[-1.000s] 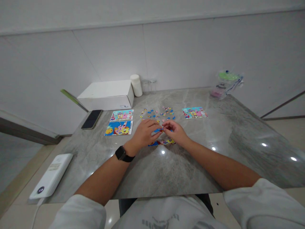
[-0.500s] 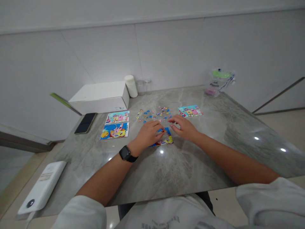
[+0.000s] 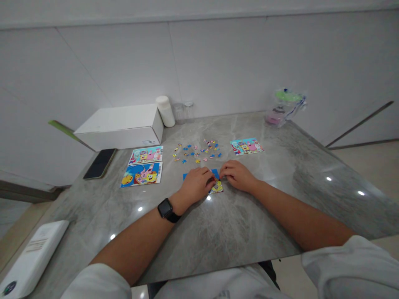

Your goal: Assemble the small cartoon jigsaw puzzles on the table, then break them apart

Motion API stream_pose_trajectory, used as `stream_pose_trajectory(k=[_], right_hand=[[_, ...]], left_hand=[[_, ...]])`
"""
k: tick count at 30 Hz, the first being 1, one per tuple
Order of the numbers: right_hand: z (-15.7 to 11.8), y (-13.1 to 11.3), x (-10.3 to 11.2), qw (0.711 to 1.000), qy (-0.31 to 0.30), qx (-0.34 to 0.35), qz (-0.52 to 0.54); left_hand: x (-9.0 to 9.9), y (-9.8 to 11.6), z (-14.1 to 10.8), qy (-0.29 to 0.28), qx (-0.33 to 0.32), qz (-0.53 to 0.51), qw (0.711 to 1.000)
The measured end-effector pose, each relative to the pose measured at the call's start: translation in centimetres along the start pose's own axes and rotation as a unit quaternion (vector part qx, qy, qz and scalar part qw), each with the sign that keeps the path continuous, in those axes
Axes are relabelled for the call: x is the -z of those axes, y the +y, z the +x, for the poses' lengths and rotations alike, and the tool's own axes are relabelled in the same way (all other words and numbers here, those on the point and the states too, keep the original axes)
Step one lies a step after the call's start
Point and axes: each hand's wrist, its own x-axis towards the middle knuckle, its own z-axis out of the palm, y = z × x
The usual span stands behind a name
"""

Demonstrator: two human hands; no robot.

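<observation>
My left hand (image 3: pixel 198 182), with a black watch (image 3: pixel 165 208) on its wrist, lies over a partly joined puzzle (image 3: pixel 217 186) and hides much of it. Its fingers are bent together at the puzzle; what they hold, if anything, is too small to name. My right hand (image 3: pixel 236 176) is at the puzzle's right edge, fingers closed together, and any piece between them cannot be made out. Behind both hands, loose puzzle pieces (image 3: pixel 197 154) are scattered on the grey table (image 3: pixel 218 228). Two picture cards (image 3: pixel 146 155) (image 3: pixel 141 174) lie to the left, another card (image 3: pixel 247 146) to the right.
A phone (image 3: pixel 100 164) and a white device (image 3: pixel 33 258) lie at the left. Along the back stand a white box (image 3: pixel 120 126), a white bottle (image 3: pixel 165 111) and clear jars (image 3: pixel 188 111). A plastic bag (image 3: pixel 285 108) sits at the back right.
My right hand has lowered toward the puzzle and its fingers have closed. My left hand's fingers are still over the puzzle, closer to my right hand. The view has shifted slightly.
</observation>
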Motion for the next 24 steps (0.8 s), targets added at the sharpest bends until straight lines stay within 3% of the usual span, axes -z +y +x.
stream_pose_trajectory(k=[11,24], right_hand=[[-0.15,0.47,-0.44,1.000,-0.016,-0.004,0.014],[-0.24,0.25,-0.16,0.999,-0.031,-0.018,0.021]], left_hand=[[-0.12,-0.28,-0.23,0.011,-0.002,0.000,1.000],[-0.21,-0.08,-0.77,0.003,-0.059,-0.020,0.998]])
